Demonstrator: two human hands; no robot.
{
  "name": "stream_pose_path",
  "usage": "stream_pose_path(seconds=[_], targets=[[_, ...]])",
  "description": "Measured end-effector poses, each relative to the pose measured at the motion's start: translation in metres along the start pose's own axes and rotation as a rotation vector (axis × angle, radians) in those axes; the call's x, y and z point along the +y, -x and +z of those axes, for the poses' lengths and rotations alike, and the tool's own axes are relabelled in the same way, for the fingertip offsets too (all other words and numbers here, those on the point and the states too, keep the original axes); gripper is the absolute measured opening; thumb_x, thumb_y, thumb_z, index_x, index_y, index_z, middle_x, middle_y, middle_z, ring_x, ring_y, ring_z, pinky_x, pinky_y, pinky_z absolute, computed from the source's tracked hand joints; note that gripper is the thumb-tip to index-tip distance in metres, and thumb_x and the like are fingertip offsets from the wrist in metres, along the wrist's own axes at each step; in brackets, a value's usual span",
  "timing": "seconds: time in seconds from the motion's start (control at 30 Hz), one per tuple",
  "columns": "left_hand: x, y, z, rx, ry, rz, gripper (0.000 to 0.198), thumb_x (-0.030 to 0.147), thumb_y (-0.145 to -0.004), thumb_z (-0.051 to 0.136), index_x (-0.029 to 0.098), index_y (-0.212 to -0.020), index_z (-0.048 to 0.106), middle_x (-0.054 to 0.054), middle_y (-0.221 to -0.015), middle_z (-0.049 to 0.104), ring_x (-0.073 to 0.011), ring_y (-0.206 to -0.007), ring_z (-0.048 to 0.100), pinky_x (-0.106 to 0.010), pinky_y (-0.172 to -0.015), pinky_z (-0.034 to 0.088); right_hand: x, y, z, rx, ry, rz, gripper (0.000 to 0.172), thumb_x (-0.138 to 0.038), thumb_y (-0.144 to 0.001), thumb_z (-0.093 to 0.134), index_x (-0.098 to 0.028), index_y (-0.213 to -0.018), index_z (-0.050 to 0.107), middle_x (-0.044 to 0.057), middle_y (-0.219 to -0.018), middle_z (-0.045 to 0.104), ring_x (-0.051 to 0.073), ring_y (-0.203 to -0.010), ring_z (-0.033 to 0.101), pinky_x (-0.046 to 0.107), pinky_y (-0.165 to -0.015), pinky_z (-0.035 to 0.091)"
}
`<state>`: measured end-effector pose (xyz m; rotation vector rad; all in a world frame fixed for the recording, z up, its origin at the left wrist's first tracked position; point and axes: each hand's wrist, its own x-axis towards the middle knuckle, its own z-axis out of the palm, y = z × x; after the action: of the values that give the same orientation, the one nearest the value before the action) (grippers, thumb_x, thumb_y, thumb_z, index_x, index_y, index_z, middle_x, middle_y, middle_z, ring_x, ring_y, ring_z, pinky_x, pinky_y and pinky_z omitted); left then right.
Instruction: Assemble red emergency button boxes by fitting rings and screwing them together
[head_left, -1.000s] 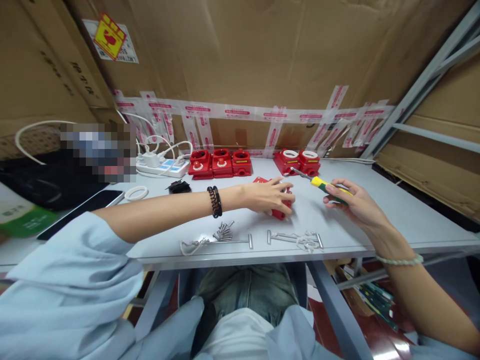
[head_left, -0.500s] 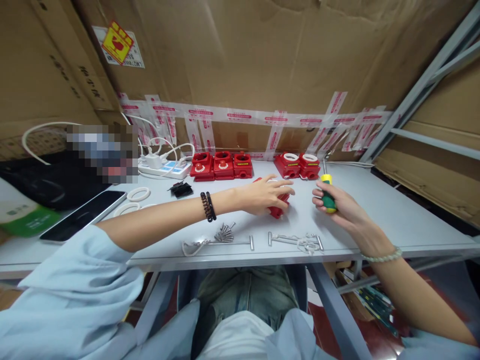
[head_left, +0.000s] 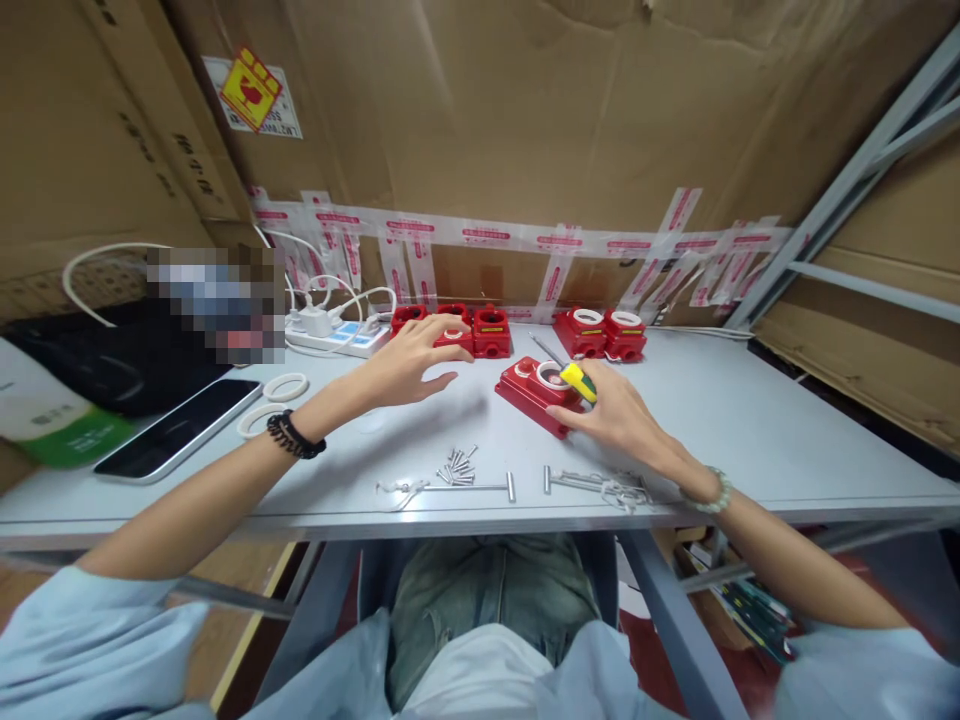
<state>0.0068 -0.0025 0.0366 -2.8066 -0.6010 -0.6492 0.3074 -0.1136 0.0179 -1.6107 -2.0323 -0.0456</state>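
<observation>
A red box (head_left: 526, 398) with a white ring and a round red knob on top lies on the table in front of me. My right hand (head_left: 622, 415) is closed on a screwdriver (head_left: 579, 382) with a yellow and green handle, and its fingers rest at the box's right end. The shaft points up and left, over the box. Over the table to the left hovers my left hand (head_left: 412, 362), empty, fingers apart. It partly hides the back-left row of red boxes (head_left: 491, 335).
Two red boxes (head_left: 587, 335) with white rings stand at the back right. Small screws (head_left: 456, 468) lie between me and the red boxes, near T-ended metal rods (head_left: 472, 487). White rings (head_left: 286, 387), a phone (head_left: 180, 430) and a power strip (head_left: 345, 338) sit left.
My left hand has let go of the red box and moved left, opening. My right hand has brought the screwdriver left to the box, tilting its shaft leftward.
</observation>
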Motion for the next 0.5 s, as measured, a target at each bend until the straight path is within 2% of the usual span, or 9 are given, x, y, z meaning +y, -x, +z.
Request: stream_pose_path(seconds=[0.13, 0.23, 0.33, 0.5], targets=[[-0.012, 0.023, 0.013, 0.021, 0.035, -0.074, 0.024, 0.026, -0.091, 0.055, 0.023, -0.113, 0.064, -0.013, -0.140, 0.048, -0.0311, -0.134, 0.043, -0.055, -0.107, 0.040, 0.006, 0.002, 0.000, 0.004, 0.135, 0.059, 0.037, -0.049, -0.082, 0.064, -0.019, -0.102, 0.054, 0.010, -0.101, 0.059, 0.027, -0.092, 0.058, 0.038, -0.080, 0.046], [-0.016, 0.028, 0.020, 0.008, 0.038, -0.096, 0.024, 0.028, -0.092, 0.054, 0.022, -0.113, 0.064, -0.014, -0.139, 0.049, -0.0300, -0.130, 0.046, -0.055, -0.105, 0.041, 0.012, -0.004, 0.003, 0.011, 0.234, 0.157, 0.041, -0.052, -0.084, 0.061, -0.017, -0.103, 0.056, 0.011, -0.100, 0.055, 0.027, -0.087, 0.057, 0.038, -0.075, 0.045], [-0.014, 0.027, 0.021, 0.015, 0.037, -0.098, 0.025, 0.029, -0.091, 0.055, 0.023, -0.114, 0.063, -0.013, -0.139, 0.049, -0.0296, -0.127, 0.048, -0.054, -0.104, 0.041, 0.018, -0.021, 0.010, 0.034, 0.297, 0.226, 0.047, -0.058, -0.084, 0.058, -0.016, -0.104, 0.055, 0.013, -0.103, 0.053, 0.025, -0.079, 0.058, 0.036, -0.069, 0.044], [-0.009, 0.024, 0.022, 0.023, 0.035, -0.082, 0.023, 0.028, -0.092, 0.055, 0.023, -0.112, 0.064, -0.012, -0.136, 0.051, -0.0289, -0.123, 0.050, -0.052, -0.100, 0.043, 0.023, -0.057, 0.025, 0.014, 0.405, 0.247, 0.054, -0.059, -0.087, 0.056, -0.012, -0.115, 0.055, 0.020, -0.115, 0.055, 0.033, -0.087, 0.065, 0.039, -0.068, 0.045]])
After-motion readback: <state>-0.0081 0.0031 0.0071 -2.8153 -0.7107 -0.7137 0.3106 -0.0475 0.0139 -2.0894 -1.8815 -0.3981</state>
